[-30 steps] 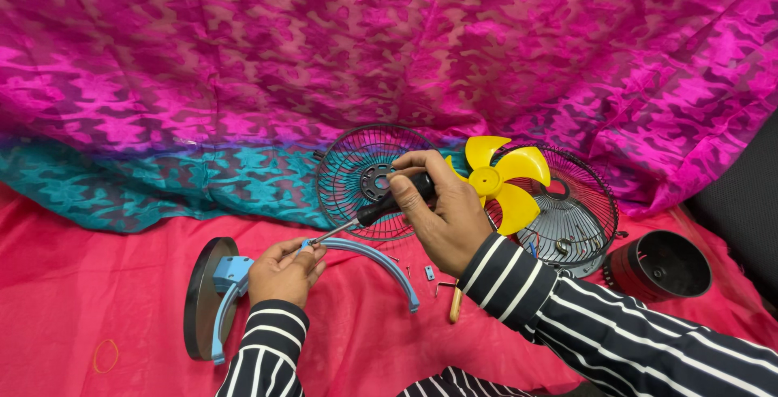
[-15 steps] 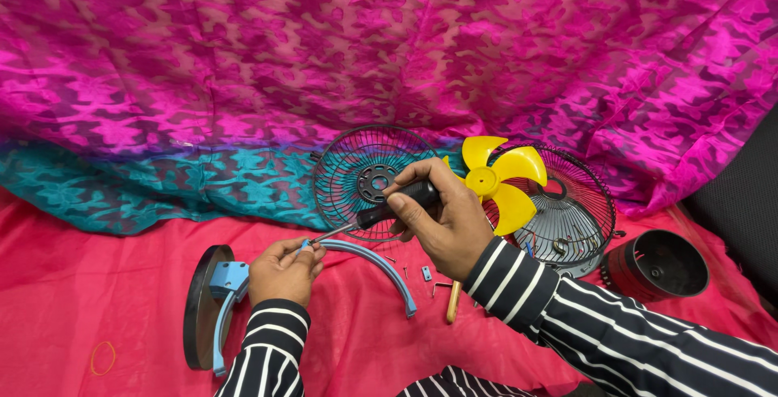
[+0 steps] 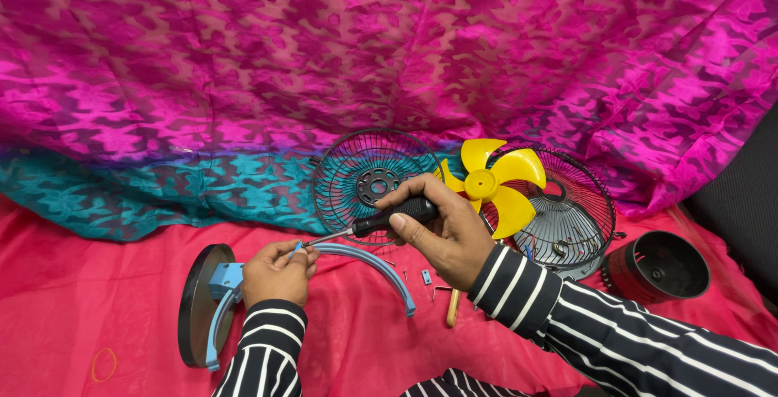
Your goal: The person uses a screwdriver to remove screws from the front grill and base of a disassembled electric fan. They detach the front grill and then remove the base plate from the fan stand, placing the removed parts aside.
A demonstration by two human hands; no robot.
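Right hand (image 3: pixel 442 231): centre of the frame, fingers wrapped tight round the black handle of a screwdriver (image 3: pixel 374 222), thumb lying along the grip.
Screwdriver: runs from the right hand down to the left, its metal shaft ending at the fingertips of the left hand; the tip itself is hidden there.
Left hand (image 3: pixel 275 274): lower centre-left, fingers pinched together on the upper end of a blue curved bracket (image 3: pixel 381 267); whether they also pinch a screw cannot be told.
Blue curved bracket: an arc that rises from the left hand and drops to the right, ending just below the right hand; a second blue arm (image 3: pixel 220 316) runs down along the black round base (image 3: pixel 194 306) at lower left, which stands on its edge.
Fan guards: one black wire guard (image 3: pixel 356 172) leans upright behind the right hand; a second guard (image 3: pixel 579 215) lies to the right.
Fan blade (image 3: pixel 494 182): yellow, resting against the second guard, just above the right wrist.
Black cylinder (image 3: pixel 660 266): right edge of the frame, open end facing the camera.
Small parts: loose screws and a small blue clip (image 3: pixel 426 276) lie under the right forearm.
Surface: red cloth (image 3: pixel 97 283) over the bench, with pink and teal patterned fabric (image 3: pixel 243 65) draped behind.
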